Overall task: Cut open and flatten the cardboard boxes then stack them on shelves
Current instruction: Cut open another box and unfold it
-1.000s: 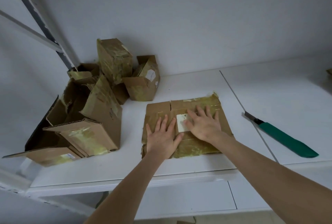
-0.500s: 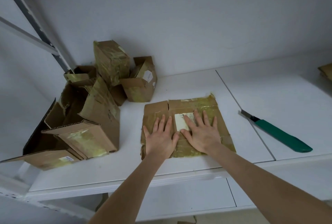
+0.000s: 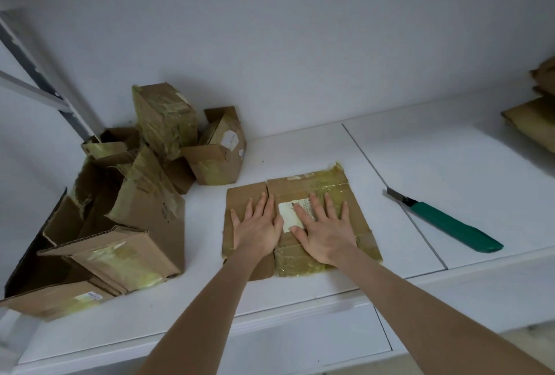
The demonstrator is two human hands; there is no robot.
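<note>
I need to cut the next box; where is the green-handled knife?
In the head view, the green-handled knife lies on the white shelf, right of the flattened brown cardboard box, apart from it.

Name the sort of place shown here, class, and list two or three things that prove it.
Probably a storeroom or packing area: plain white shelving, a heap of used, taped cardboard boxes, and a green-handled cutter lying near a flattened box.

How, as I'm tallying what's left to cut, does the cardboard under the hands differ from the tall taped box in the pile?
The flattened cardboard lies flat, cut open, apart from the pile; the tall taped box stands tilted, looks closed, amid that pile. Both are brown with yellowish tape.
</note>
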